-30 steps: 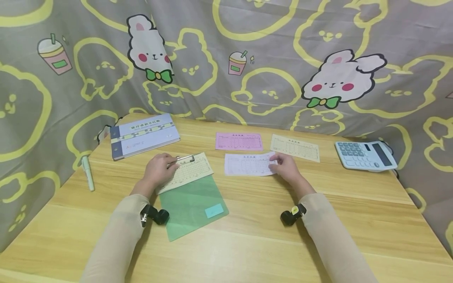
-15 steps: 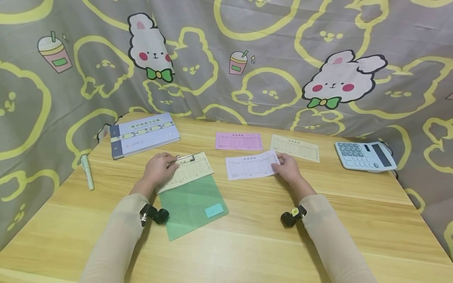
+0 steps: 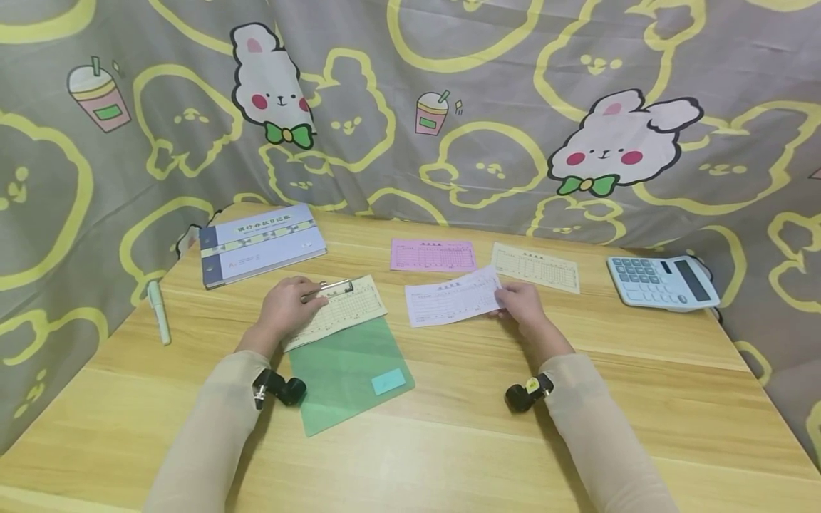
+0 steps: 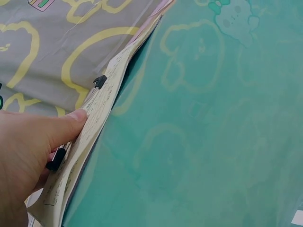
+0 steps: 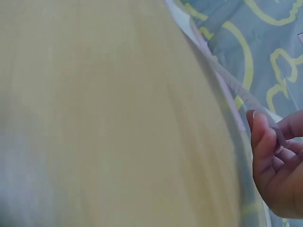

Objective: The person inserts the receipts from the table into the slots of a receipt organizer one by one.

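Here, left hand (image 3: 286,304) palm-down, clip (image 3: 340,286) in its grip; right hand (image 3: 521,303) with white slip (image 3: 450,298) in a pinch.

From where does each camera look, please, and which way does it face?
Head: on the head, facing forward and down at the table; left hand, right hand and sleeves show.
Left wrist: on that wrist, facing the green clipboard; only the left hand shows.
Right wrist: on that wrist, facing mostly table; only the right hand shows.
Head and left wrist both show the green clipboard.
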Tool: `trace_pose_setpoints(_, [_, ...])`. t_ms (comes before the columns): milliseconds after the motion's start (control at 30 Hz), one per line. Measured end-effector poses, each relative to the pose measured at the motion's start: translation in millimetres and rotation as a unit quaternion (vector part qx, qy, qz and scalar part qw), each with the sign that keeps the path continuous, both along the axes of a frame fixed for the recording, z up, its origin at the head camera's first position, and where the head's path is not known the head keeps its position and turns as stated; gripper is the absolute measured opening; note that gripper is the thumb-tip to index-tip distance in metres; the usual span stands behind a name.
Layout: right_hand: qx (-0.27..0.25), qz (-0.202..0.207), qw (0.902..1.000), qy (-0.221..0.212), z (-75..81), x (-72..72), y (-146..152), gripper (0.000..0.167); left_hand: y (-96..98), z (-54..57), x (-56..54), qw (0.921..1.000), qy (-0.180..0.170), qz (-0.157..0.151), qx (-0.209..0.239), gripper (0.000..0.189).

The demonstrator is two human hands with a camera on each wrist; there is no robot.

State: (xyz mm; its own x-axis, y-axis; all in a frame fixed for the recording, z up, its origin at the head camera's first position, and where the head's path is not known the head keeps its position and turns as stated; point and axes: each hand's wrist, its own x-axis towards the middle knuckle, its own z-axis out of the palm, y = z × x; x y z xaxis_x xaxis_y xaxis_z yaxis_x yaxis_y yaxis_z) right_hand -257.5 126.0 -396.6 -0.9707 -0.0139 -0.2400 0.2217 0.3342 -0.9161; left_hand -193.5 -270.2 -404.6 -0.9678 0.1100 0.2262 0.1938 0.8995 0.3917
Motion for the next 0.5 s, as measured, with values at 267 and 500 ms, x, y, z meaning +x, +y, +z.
trace_pose_setpoints(267, [-0.115,0.025,0.9928,-0.023,19.7,3.5,-18,0.037,0.2,0.9,-5.1,0.9996,0.009,-0.014,-0.022,0.034])
trace_pose_setpoints(500, [-0.213,0.061,0.9749,-0.021,27.4,8.2,-56,0.034,0.1,0.5,-5.6,0.9987,0.018,-0.027,-0.040,0.032])
